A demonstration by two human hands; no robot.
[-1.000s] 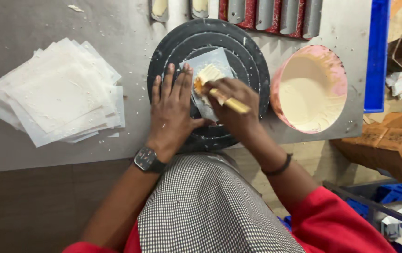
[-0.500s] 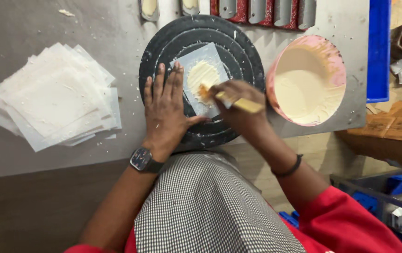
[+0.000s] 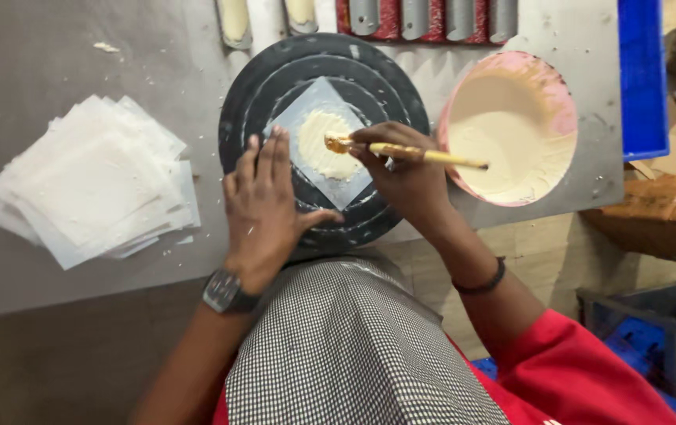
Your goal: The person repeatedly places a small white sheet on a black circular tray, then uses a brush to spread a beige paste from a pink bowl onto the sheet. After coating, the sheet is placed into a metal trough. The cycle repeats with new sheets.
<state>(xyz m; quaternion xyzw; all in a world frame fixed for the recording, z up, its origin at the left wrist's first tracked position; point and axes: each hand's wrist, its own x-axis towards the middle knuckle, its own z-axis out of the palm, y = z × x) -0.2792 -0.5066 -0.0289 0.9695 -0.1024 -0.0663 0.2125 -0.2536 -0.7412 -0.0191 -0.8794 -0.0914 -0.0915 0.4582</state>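
My right hand [image 3: 405, 177] pinches brush [image 3: 409, 151]; paste covers middle of square sheet [image 3: 318, 142], edges bare; left hand [image 3: 263, 208] spread flat, pile [image 3: 90, 181] left.

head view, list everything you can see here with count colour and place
round disc: one, dark grey with ridged rings, middle of the table
clear square sheet: one, see-through, on the disc, with a cream patch of paste in its middle
brush: one, yellow handle, tip on the paste
bowl: one, pink, holding cream paste, right of the disc
stack of sheets: many, whitish and see-through, fanned out at left
table: one, grey metal
tubes: several, grey on red, far edge
blue bin edge: one, right
checked cloth: one, black and white, near edge
left hand: flat on the disc, dark watch at the wrist
right hand: fingers closed on the brush, dark band at the wrist
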